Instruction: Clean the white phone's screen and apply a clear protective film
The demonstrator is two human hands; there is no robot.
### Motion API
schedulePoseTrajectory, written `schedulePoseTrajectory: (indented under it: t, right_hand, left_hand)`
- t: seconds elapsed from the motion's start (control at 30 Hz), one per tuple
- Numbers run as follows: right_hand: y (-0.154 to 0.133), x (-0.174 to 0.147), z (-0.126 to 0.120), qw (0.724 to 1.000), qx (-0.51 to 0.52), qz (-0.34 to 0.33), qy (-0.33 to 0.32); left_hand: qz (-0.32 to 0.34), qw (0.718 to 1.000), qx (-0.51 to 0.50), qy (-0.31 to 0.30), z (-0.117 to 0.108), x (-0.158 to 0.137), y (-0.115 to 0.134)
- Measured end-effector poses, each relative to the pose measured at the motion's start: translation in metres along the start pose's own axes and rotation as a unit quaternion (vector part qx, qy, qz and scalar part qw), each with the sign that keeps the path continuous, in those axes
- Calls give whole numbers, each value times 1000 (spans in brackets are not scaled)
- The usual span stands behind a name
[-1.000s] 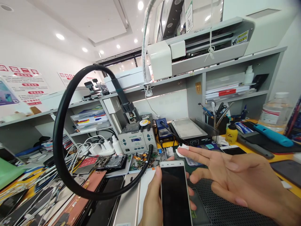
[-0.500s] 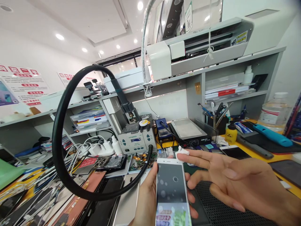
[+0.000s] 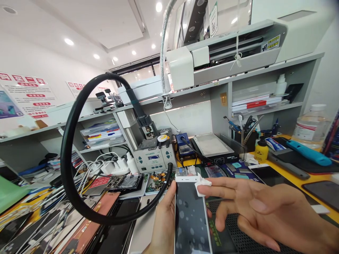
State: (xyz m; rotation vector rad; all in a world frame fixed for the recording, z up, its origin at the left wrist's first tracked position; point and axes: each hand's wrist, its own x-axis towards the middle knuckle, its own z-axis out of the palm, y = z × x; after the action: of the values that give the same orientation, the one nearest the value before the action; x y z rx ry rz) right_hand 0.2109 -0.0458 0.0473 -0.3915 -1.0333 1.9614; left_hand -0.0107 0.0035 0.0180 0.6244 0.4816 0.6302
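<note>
My left hand point(image 3: 163, 220) is wrapped round a white-framed smartphone point(image 3: 191, 215), thumb along its left edge and fingertips showing past the right edge. Pale roundish spots mark the dark grey screen. With two extended fingers, my right hand point(image 3: 254, 204) holds a small crumpled white tissue point(image 3: 202, 185) at the phone's top right corner; its other fingers are loosely curled. The tissue overlaps the phone's edge there. Below the hands lies a black perforated mat point(image 3: 246, 229).
A hot-air station point(image 3: 152, 158) stands behind, its thick black hose point(image 3: 65, 155) looping at left. Several phones and parts crowd the left bench. At right are a yellow bottle point(image 3: 261, 150), another white phone point(image 3: 267, 173) and a clear jug point(image 3: 307, 125).
The phone has tilted, so the bright reflection low on its screen is gone and the spots show more. The tissue has moved slightly down and left onto the phone's corner.
</note>
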Motion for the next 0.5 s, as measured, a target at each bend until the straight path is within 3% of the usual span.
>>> schedulePoseTrajectory:
  t: [0.23, 0.5]
  right_hand:
    - [3, 1, 0, 1000, -12, 16, -14]
    - [12, 3, 1, 997, -29, 43, -55]
  left_hand:
    - [24, 998, 3, 57, 1, 1, 3]
    - [47, 998, -12, 43, -1, 2, 6]
